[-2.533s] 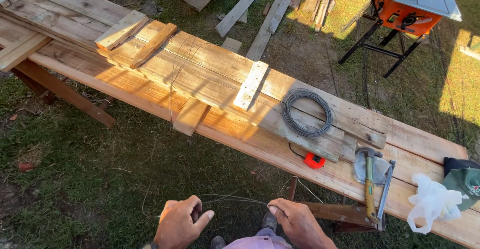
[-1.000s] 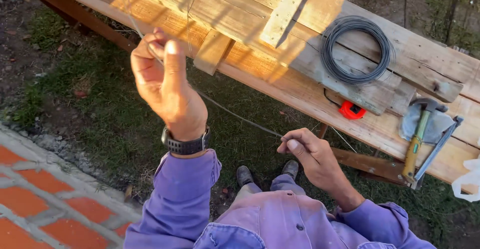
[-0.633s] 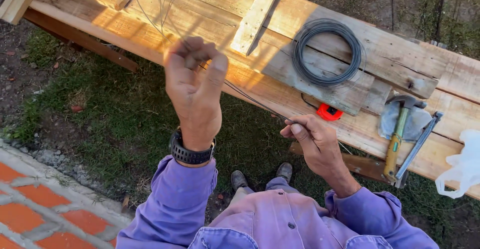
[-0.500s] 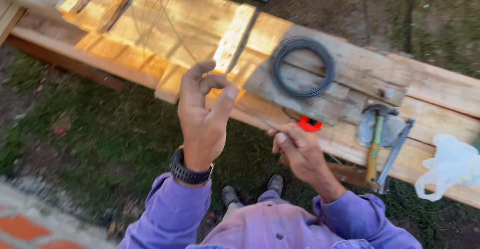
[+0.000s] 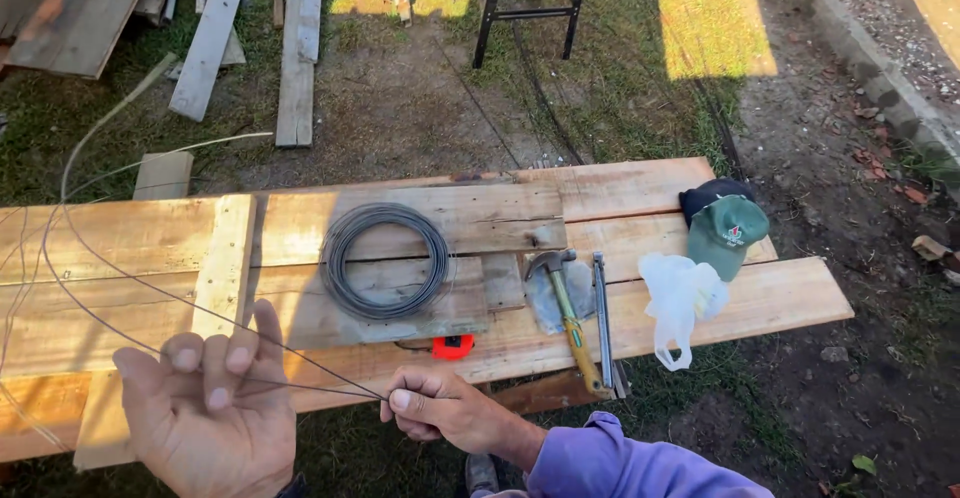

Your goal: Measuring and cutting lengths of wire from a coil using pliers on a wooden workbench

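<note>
— Where do your edges run?

— Your plank bench ends on the right just past the white plastic bag and green cap; beyond it lies bare dirt, and grass opens on the far side up to the loose boards.

— What are you working with?

— Rough, pale wood under a round coil of grey wire, a hammer with a yellow handle beside a flat metal bar (both near the front edge).

— And your hands?

— Your left hand is spread, palm up, fingers loosely open, the thin wire strand crossing them. Your right hand is clenched, pinching that strand near you, in front of the bench; the strand loops away to the left.
</note>
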